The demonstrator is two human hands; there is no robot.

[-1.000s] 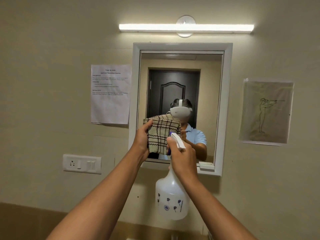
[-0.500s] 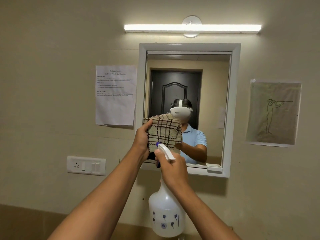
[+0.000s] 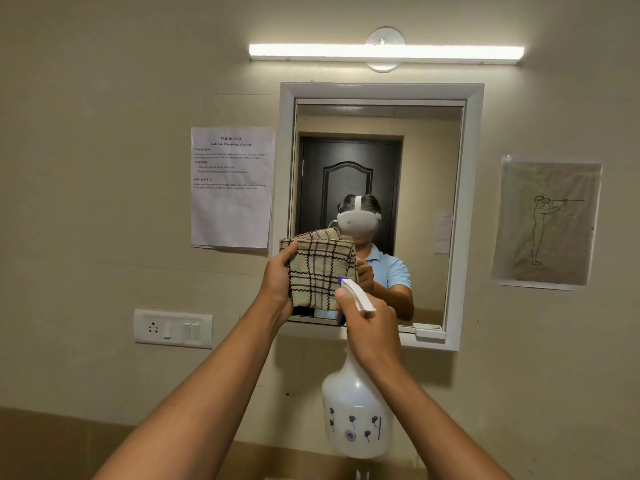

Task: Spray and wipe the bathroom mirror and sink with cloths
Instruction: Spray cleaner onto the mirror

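Note:
A white-framed mirror [image 3: 429,161] hangs on the beige wall straight ahead. My left hand [image 3: 277,282] grips a folded beige cloth with dark checks [image 3: 318,268], held up in front of the mirror's lower left part. My right hand [image 3: 370,327] holds a white spray bottle [image 3: 356,417] by its neck, a finger on the trigger. The bottle's nozzle points toward the cloth and sits just right of it. The sink is out of view below.
A printed paper sheet [image 3: 231,187] is taped left of the mirror and a drawing [image 3: 547,223] hangs to its right. A switch and socket plate [image 3: 173,329] sits at lower left. A tube light [image 3: 386,51] glows above the mirror.
The view has drifted so the mirror sits further right in frame. My right hand with the bottle dropped a little, then shifted slightly right; the cloth stays in place.

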